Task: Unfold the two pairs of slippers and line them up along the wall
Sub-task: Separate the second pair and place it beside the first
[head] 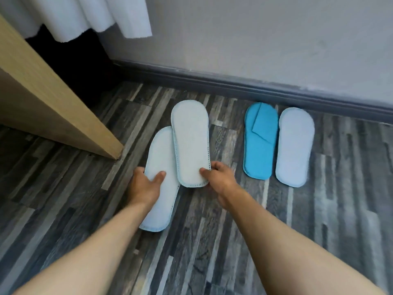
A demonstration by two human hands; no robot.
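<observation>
Left hand (146, 184) and right hand (221, 177) are each pinching a pale slipper sole-up; flipping both over, keeping toes toward the wall (255, 39), would suit.

Two bare forearms enter from 7 and 5 o'clock, no sleeves in view. Left hand (146, 184) and right hand (221, 179): no rings, watch, bands or gloves. Nails short, unpainted where visible. Wrists bare; upper arms out of frame
</observation>
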